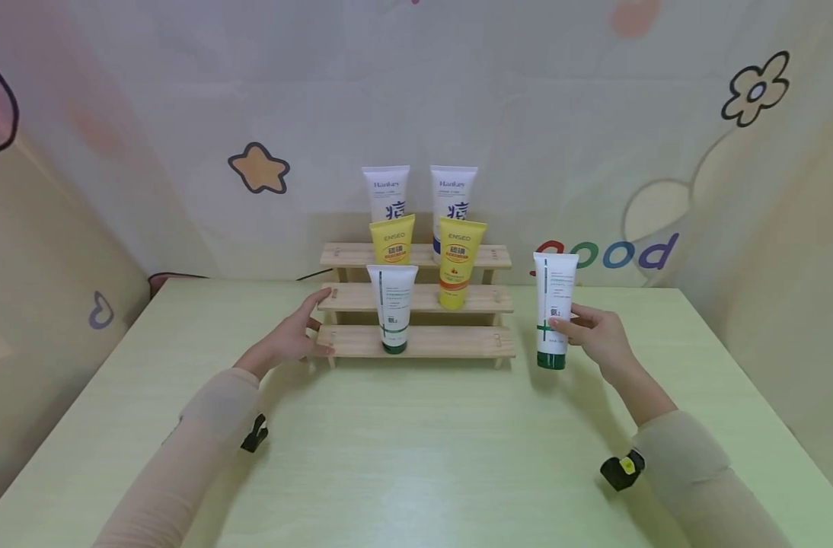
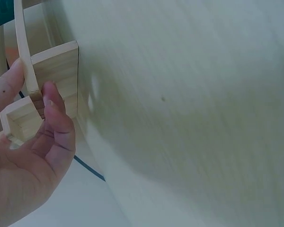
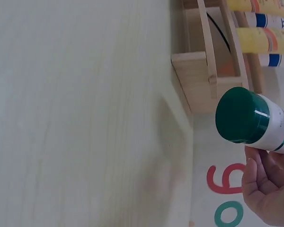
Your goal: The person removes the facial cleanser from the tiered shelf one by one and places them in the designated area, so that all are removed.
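Note:
At the left end of a three-step wooden rack (image 1: pixel 451 342), my left hand (image 1: pixel 289 332) holds the lowest board. The left wrist view shows the thumb on one face of that board and the curled fingers (image 2: pixel 60 124) at its end. To the right of the rack, my right hand (image 1: pixel 598 335) grips a white tube (image 1: pixel 553 304) upright, its green cap (image 3: pixel 241 116) pointing down. A matching white tube (image 1: pixel 394 304) stands on the lowest step. Yellow tubes (image 1: pixel 460 259) (image 1: pixel 392 237) stand behind it on the middle step, and white Hankey tubes (image 1: pixel 451 194) (image 1: pixel 387 190) on the top one.
The rack stands near the back of a pale table (image 1: pixel 403 449). Behind it hangs a printed cloth (image 1: pixel 526 114) with a star and coloured letters. A dark cable (image 1: pixel 314 275) runs along the table's back edge. Each sleeve has a black wrist mount.

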A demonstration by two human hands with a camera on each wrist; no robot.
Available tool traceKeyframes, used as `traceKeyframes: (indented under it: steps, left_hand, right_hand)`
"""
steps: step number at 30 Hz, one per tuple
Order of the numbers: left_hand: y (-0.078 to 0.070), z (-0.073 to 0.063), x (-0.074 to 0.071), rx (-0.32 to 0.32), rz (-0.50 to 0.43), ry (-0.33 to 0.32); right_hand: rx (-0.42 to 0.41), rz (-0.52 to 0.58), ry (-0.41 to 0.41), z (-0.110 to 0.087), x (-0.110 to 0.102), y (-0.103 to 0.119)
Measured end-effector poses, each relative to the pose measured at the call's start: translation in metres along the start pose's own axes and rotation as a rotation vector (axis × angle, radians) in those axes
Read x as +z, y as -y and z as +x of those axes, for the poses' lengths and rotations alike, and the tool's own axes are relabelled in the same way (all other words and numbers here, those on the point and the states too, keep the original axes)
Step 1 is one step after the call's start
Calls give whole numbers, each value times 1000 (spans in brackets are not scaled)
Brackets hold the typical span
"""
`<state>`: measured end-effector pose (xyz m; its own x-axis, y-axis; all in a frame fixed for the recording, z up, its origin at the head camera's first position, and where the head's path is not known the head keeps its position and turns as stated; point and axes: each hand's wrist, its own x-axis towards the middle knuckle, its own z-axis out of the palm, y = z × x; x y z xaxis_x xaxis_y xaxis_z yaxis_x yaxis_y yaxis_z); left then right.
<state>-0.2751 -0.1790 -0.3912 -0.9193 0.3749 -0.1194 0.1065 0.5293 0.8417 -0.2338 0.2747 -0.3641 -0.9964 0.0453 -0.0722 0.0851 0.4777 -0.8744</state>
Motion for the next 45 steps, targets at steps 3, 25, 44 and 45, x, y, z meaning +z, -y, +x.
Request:
traceKeyframes:
  steps: [3, 25, 44, 45]
  left_hand:
    - [-1, 0, 0, 3, 1, -3]
    - [0, -1, 3, -19, 9, -19]
    - [2, 1, 2, -22, 22, -28]
    - [2, 1, 2, -21, 23, -28]
  right_hand:
    - [35, -12, -13, 8, -4, -2]
    - [211, -121, 126, 64, -22, -34]
    - [245, -203, -23, 60, -10, -42]
    - [235, -223, -27, 59, -10, -41]
